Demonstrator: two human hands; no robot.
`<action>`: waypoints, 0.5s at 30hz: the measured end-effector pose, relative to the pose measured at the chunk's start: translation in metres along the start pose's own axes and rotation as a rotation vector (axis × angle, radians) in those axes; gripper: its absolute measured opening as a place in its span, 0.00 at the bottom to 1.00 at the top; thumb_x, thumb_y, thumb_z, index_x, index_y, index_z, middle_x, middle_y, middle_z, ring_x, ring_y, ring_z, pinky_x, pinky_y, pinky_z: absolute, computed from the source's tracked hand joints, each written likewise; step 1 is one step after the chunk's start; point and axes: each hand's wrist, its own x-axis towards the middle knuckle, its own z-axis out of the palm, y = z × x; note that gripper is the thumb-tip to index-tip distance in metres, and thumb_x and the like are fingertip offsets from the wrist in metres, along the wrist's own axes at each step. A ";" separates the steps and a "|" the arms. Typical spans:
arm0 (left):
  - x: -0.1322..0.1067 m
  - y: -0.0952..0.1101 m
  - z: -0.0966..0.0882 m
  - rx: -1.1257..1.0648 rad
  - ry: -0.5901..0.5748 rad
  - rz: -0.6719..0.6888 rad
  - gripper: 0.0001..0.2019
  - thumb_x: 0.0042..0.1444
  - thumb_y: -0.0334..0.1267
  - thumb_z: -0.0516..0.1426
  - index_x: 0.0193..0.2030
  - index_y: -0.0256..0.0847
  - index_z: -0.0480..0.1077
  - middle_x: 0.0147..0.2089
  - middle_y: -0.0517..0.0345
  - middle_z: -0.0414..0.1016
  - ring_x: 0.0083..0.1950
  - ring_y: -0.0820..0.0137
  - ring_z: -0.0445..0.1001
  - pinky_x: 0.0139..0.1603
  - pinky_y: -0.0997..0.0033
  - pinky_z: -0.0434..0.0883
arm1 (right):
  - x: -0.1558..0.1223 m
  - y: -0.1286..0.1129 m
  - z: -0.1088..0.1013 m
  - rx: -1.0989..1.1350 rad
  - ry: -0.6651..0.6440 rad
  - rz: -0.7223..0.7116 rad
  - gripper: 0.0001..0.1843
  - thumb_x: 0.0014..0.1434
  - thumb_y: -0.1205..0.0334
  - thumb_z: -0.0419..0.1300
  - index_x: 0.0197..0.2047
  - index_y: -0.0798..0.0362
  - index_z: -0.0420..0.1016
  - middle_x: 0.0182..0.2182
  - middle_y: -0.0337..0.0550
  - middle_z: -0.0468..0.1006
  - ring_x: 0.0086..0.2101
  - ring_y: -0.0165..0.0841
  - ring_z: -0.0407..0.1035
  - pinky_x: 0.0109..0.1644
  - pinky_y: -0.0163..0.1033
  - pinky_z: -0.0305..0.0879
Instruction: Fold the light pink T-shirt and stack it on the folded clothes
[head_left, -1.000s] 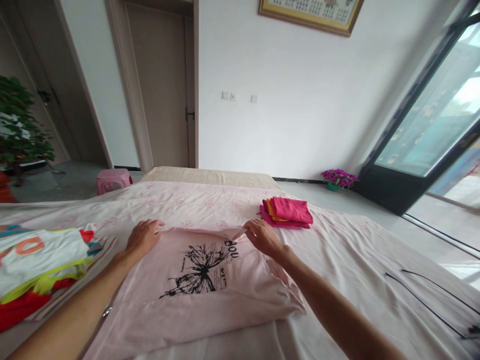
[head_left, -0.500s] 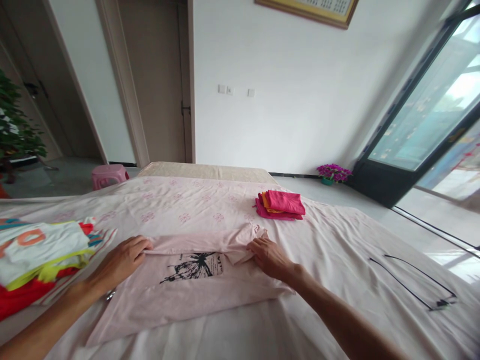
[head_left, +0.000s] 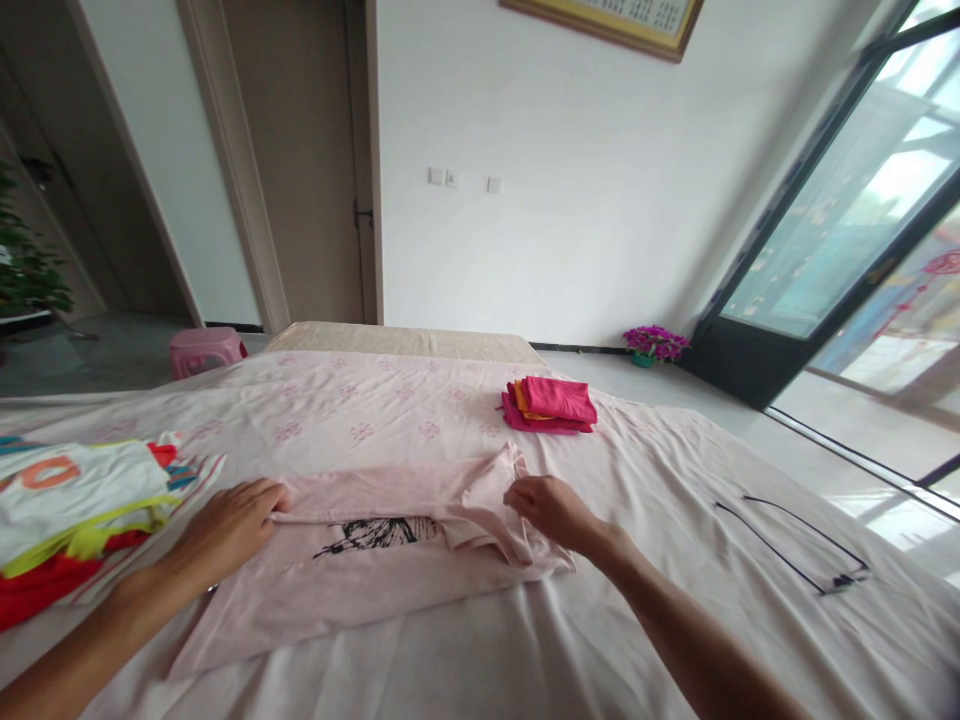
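A pale pink T-shirt (head_left: 330, 610) with a black print lies on the bed in front of me, its far side folded over part of the print. At the left end of that fold, my left hand (head_left: 244, 515) is closed with its fingertips pinching the cloth. My right hand (head_left: 551, 508) is closed on the shirt's fabric at the right end, where the cloth bunches up in a raised peak. The fingertips of the right hand are partly hidden behind its knuckles.
White, yellow and red clothes (head_left: 82, 510) lie in a pile at the left. A folded stack of pink and orange clothes (head_left: 555, 403) sits beyond my right hand. Eyeglasses (head_left: 802, 545) rest on the sheet at the right. A pink stool (head_left: 206, 350) stands past the bed.
The folded flap has come nearer and covers more of the black print. The cloth at my right hand has been drawn up and toward me. The view has shifted slightly.
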 end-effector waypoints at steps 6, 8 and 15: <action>0.006 0.081 -0.022 -0.134 0.064 0.106 0.07 0.57 0.36 0.56 0.43 0.44 0.73 0.46 0.56 0.76 0.50 0.63 0.73 0.54 0.62 0.65 | 0.042 0.043 -0.002 0.032 0.173 0.350 0.17 0.62 0.62 0.54 0.51 0.50 0.77 0.40 0.43 0.82 0.36 0.33 0.75 0.38 0.33 0.60; 0.009 0.125 -0.024 -0.235 0.056 0.222 0.05 0.60 0.37 0.56 0.41 0.44 0.73 0.43 0.57 0.76 0.48 0.65 0.73 0.52 0.64 0.66 | 0.054 0.046 0.001 -0.013 0.160 0.430 0.18 0.63 0.60 0.52 0.53 0.49 0.76 0.43 0.45 0.82 0.40 0.35 0.75 0.41 0.34 0.61; 0.032 0.248 0.002 -0.285 0.096 0.515 0.13 0.57 0.36 0.62 0.50 0.44 0.71 0.47 0.55 0.74 0.51 0.62 0.71 0.53 0.61 0.68 | 0.089 0.047 0.019 -0.060 0.154 0.570 0.24 0.65 0.47 0.49 0.53 0.50 0.76 0.47 0.53 0.80 0.47 0.45 0.74 0.47 0.44 0.63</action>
